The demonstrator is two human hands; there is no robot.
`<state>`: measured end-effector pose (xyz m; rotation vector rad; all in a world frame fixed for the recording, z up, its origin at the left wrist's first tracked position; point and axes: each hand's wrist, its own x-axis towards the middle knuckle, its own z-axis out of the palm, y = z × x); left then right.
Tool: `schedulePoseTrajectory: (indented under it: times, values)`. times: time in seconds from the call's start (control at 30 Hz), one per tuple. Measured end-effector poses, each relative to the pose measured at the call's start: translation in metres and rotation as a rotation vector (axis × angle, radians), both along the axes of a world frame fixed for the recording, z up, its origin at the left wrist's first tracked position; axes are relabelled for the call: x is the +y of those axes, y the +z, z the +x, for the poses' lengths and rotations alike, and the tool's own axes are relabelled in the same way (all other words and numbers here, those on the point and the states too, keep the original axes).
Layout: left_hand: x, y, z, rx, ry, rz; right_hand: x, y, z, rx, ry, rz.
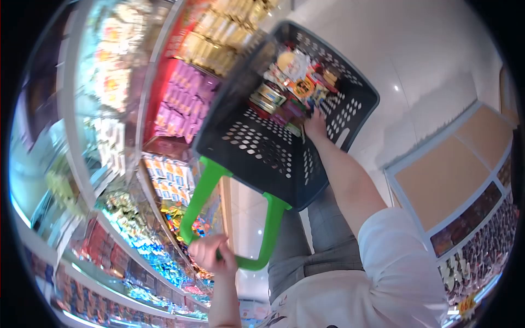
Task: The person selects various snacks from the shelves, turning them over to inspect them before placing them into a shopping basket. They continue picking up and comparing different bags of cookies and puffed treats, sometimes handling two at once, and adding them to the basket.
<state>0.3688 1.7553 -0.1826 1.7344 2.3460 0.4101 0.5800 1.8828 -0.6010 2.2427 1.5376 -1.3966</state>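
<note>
A dark grey shopping basket with perforated walls hangs tilted before me. Its green handle swings out toward the lower left, and my left hand is wrapped round the end of it. Inside the basket, small packaged snacks lie heaped at the far end. My right hand reaches in over the basket's right side, at the near edge of the heap. Its fingers are blurred against the packets, so whether they hold one is unclear.
Shelves on the left carry purple packets, gold packets and blue-wrapped sweets. At the right stands a display unit with a tan top and goods below its edge. Pale tiled floor shows beyond the basket.
</note>
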Motion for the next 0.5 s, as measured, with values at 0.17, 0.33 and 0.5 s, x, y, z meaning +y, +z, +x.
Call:
schedulePoseTrajectory:
  times: [0.17, 0.33, 0.5]
  values:
    - [0.013, 0.018, 0.005, 0.002, 0.041, -0.021, -0.013, 0.074, 0.008, 0.284, 0.171, 0.010]
    - [0.026, 0.019, 0.010, -0.037, 0.001, 0.148, 0.007, 0.181, 0.004, 0.382, 0.313, 0.016]
    - [0.063, 0.006, 0.022, -0.045, 0.011, 0.236, 0.010, 0.260, -0.025, 0.708, 0.327, 0.013]
